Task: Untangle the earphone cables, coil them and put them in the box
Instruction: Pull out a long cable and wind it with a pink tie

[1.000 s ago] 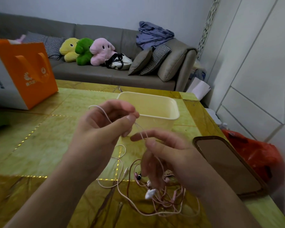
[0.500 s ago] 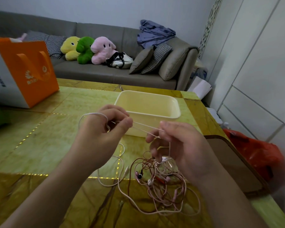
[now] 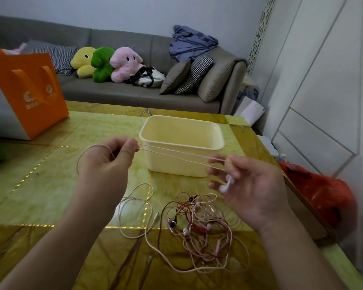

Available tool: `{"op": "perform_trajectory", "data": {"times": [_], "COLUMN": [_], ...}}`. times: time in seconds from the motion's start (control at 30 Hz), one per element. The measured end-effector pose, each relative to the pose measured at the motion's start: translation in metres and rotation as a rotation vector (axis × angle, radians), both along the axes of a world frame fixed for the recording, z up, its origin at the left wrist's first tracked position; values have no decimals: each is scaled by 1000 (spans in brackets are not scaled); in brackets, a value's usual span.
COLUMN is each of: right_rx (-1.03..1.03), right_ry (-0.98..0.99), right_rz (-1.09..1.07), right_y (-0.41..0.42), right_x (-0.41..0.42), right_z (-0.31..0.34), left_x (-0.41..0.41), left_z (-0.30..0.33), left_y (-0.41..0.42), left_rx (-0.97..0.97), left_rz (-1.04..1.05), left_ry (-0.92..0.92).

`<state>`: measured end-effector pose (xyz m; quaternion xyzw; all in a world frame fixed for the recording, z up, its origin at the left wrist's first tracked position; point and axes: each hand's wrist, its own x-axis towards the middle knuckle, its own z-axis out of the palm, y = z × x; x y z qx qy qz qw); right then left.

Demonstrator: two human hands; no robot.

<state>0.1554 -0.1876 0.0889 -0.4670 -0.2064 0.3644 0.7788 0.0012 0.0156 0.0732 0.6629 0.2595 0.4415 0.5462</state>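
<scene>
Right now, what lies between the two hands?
In the head view, two taut strands of white earphone cable run from the left hand to the right hand, crossing in front of the cream box.

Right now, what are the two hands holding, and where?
A white earphone cable: left hand pinches its middle, right hand holds the earbud end.

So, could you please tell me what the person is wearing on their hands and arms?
Nothing that shows. The left hand and right hand are gloveless, with no rings, watch or bands visible. Both forearms are bare to the frame's edge, so no sleeve shows.
</scene>
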Motion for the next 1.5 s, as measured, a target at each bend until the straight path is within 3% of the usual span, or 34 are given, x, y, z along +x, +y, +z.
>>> {"op": "perform_trajectory", "data": {"times": [0.2,0.47,0.6,0.7,0.8,0.9,0.97,1.07,1.13,1.2,1.3,1.5], "right_rx": [156,201,145,-29,-346,-605,-591,-369,-273,-296,-357,-100], "right_ry": [58,176,225,215,-21,-479,-701,-876,-788,-700,-633,-297], "right_rz": [72,39,24,-48,-126,-103,-65,78,168,120,-26,-235], "right_y": [-2,-1,1,4,9,12,13,19,26,29,24,5], "right_x": [5,4,5,4,3,-4,-16,-31,-41,-43,-27,0], "right_z": [-7,-12,-11,-12,-17,-22,-17,-11,-9,-10,-14,-4], "left_x": [-2,-2,-3,-3,-3,-4,-3,1,2,2,3,0], "left_z": [-4,-5,-4,0,5,9,10,10,7,3,3,3], "left_y": [1,2,0,-6,-14,-20,-24,-32,-34,-31,-22,-8], "left_rx": [-34,-59,-53,-17,26,78,112,137,144,105,-148,-424], "left_rz": [-15,-38,-59,-96,-157,-213,-251,-293,-315,-310,-307,-240], "left_ry": [21,0,-10,-1,-7,-3,7,27,56,90,-36,-138]}}
